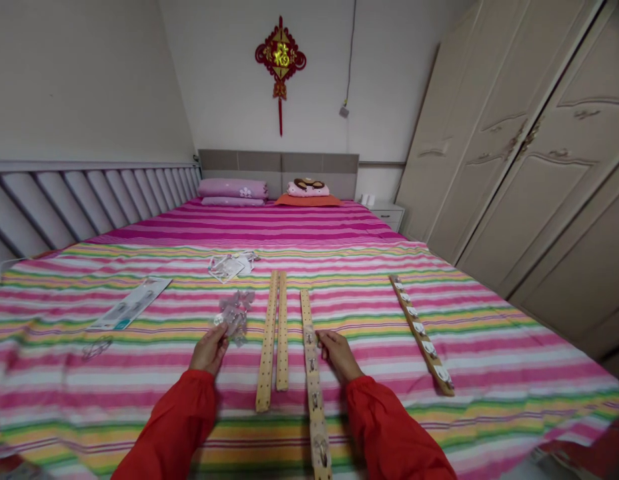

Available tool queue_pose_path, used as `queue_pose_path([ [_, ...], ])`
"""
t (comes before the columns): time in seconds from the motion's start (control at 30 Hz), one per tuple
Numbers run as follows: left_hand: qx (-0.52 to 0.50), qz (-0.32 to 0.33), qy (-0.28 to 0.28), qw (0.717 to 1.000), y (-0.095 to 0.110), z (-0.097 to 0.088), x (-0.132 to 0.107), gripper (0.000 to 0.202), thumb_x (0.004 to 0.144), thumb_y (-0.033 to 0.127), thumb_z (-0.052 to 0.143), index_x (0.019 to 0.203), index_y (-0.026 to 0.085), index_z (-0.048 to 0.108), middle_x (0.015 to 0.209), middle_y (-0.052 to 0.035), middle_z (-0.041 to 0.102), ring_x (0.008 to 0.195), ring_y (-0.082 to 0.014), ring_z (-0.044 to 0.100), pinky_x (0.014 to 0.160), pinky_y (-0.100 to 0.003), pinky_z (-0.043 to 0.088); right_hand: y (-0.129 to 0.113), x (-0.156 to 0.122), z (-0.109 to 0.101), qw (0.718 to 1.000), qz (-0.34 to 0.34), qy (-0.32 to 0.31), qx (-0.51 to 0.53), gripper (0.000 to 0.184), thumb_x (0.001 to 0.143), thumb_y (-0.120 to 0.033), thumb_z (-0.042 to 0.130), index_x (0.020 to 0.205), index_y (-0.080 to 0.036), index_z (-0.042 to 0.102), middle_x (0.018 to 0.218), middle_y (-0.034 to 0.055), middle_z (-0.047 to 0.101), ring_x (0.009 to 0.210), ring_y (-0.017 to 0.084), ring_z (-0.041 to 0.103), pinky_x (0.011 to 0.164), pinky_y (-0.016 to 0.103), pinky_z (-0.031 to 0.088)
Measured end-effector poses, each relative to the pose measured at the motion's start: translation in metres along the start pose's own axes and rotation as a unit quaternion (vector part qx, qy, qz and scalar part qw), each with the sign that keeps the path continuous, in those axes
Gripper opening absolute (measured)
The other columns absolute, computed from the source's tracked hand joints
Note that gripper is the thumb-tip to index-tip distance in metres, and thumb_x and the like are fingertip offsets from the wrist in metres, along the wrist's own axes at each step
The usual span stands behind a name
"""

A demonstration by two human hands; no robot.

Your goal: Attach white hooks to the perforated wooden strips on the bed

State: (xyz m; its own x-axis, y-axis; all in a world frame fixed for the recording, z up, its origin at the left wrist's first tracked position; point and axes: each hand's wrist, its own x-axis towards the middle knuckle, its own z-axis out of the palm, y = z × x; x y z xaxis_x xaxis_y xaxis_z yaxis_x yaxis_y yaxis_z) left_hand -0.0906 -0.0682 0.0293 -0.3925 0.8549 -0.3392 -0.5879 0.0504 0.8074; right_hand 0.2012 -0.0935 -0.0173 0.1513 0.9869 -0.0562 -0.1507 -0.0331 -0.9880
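My left hand (pixel 209 350) is at the near-left edge of a pile of clear adhesive hooks (pixel 235 315). Its thumb and finger are pinched on one clear hook at the pile's edge. Curled fingers bring my right hand (pixel 340 355) against the right edge of a wooden strip (pixel 313 383); what they pinch, if anything, is hidden. Along that strip sit several clear hooks with metal loops, the topmost beside my right fingertips. Between my hands lie two bare wooden strips with rows of holes, a longer one (pixel 267 347) and a shorter one (pixel 282 333).
A wooden strip with white hooks (pixel 420 330) lies to the right on the striped bedspread (pixel 374 307). At left is a packaged item on a card (pixel 134 303), with a small clear piece (pixel 97 347) below. Small packets (pixel 234 265) lie farther back. Folded bedding (pixel 233 188) rests by the headboard.
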Motion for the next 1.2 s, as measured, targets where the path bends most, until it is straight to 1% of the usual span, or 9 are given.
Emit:
queue_pose_path([
  [0.07, -0.012, 0.001, 0.009, 1.0, -0.004, -0.002, 0.001, 0.016, 0.074, -0.002, 0.06, 0.069, 0.012, 0.064, 0.06, 0.0025, 0.062, 0.048, -0.0015, 0.054, 0.045, -0.007, 0.044, -0.007, 0.003, 0.003, 0.999, -0.01, 0.023, -0.034, 0.031, 0.067, -0.046, 0.061, 0.068, -0.015, 0.065, 0.052, -0.003, 0.053, 0.039, 0.01, 0.04, 0.04, 0.024, 0.03],
  [0.17, -0.021, 0.008, 0.005, 1.0, -0.009, -0.006, 0.002, 0.018, 0.072, -0.005, 0.06, 0.07, 0.012, 0.067, 0.064, 0.0005, 0.066, 0.053, -0.0028, 0.058, 0.049, -0.008, 0.047, -0.027, 0.004, 0.023, 0.986, -0.099, 0.035, -0.126, 0.017, 0.067, -0.033, 0.059, 0.06, -0.018, 0.062, 0.055, -0.001, 0.057, 0.053, 0.014, 0.05, 0.05, 0.025, 0.038],
  [0.3, -0.03, 0.018, -0.015, 0.999, -0.013, -0.011, 0.002, 0.022, 0.071, -0.009, 0.06, 0.072, 0.011, 0.068, 0.066, -0.0006, 0.068, 0.056, -0.0039, 0.061, 0.05, -0.008, 0.048, -0.053, 0.002, 0.075, 0.965, -0.173, -0.075, -0.18, 0.012, 0.071, -0.026, 0.058, 0.066, -0.018, 0.065, 0.061, -0.0006, 0.06, 0.06, 0.015, 0.053, 0.056, 0.025, 0.039],
  [0.43, -0.034, 0.024, -0.017, 0.999, -0.014, -0.012, 0.001, 0.021, 0.071, -0.009, 0.06, 0.071, 0.01, 0.068, 0.066, -0.0013, 0.069, 0.057, -0.0044, 0.062, 0.051, -0.008, 0.049, -0.056, 0.004, 0.126, 0.949, -0.152, -0.138, -0.237, 0.015, 0.068, -0.032, 0.068, 0.074, -0.018, 0.068, 0.06, -0.0014, 0.058, 0.059, 0.014, 0.052, 0.054, 0.024, 0.036],
  [0.5, -0.035, 0.027, -0.017, 0.999, -0.015, -0.012, 0.0, 0.02, 0.07, -0.009, 0.061, 0.07, 0.01, 0.068, 0.066, -0.0014, 0.069, 0.058, -0.0048, 0.063, 0.053, -0.009, 0.05, -0.052, 0.007, 0.143, 0.943, -0.133, -0.132, -0.274, 0.017, 0.066, -0.032, 0.071, 0.073, -0.017, 0.067, 0.06, -0.0012, 0.058, 0.059, 0.014, 0.052, 0.053, 0.024, 0.035],
  [0.6, -0.034, 0.028, -0.017, 0.999, -0.015, -0.012, -0.002, 0.018, 0.067, -0.008, 0.065, 0.069, 0.01, 0.067, 0.067, -0.0013, 0.069, 0.06, -0.0055, 0.064, 0.053, -0.009, 0.05, -0.046, 0.011, 0.158, 0.932, -0.115, -0.114, -0.323, 0.007, 0.069, -0.024, 0.067, 0.066, -0.018, 0.064, 0.058, -0.0012, 0.056, 0.059, 0.014, 0.051, 0.054, 0.024, 0.032],
  [0.8, -0.032, 0.035, -0.02, 0.999, -0.02, -0.016, 0.002, 0.017, 0.061, -0.004, 0.071, 0.07, 0.01, 0.068, 0.068, -0.0007, 0.07, 0.059, -0.005, 0.063, 0.054, -0.009, 0.049, -0.043, 0.019, 0.168, 0.919, -0.125, -0.094, -0.363, 0.017, 0.071, -0.013, 0.055, 0.055, -0.018, 0.059, 0.056, -0.0011, 0.057, 0.058, 0.013, 0.05, 0.054, 0.023, 0.031],
  [1.0, -0.024, 0.061, -0.034, 0.997, -0.026, -0.021, 0.009, 0.021, 0.054, 0.006, 0.079, 0.072, 0.011, 0.069, 0.069, -0.0006, 0.069, 0.061, -0.006, 0.062, 0.055, -0.012, 0.049, -0.044, 0.032, 0.158, 0.957, -0.108, -0.048, -0.267, 0.021, 0.068, -0.01, 0.052, 0.049, -0.019, 0.053, 0.051, -0.0038, 0.051, 0.056, 0.013, 0.048, 0.054, 0.023, 0.032],
  [1.2, 0.009, 0.091, -0.023, 0.996, -0.03, -0.022, 0.012, 0.032, 0.054, 0.017, 0.082, 0.083, 0.015, 0.07, 0.079, -0.0012, 0.07, 0.068, -0.0072, 0.061, 0.06, -0.015, 0.048, -0.049, 0.037, 0.142, 0.973, -0.093, -0.053, -0.204, 0.023, 0.069, -0.016, 0.051, 0.046, -0.02, 0.049, 0.047, -0.004, 0.052, 0.053, 0.013, 0.051, 0.054, 0.022, 0.036],
])
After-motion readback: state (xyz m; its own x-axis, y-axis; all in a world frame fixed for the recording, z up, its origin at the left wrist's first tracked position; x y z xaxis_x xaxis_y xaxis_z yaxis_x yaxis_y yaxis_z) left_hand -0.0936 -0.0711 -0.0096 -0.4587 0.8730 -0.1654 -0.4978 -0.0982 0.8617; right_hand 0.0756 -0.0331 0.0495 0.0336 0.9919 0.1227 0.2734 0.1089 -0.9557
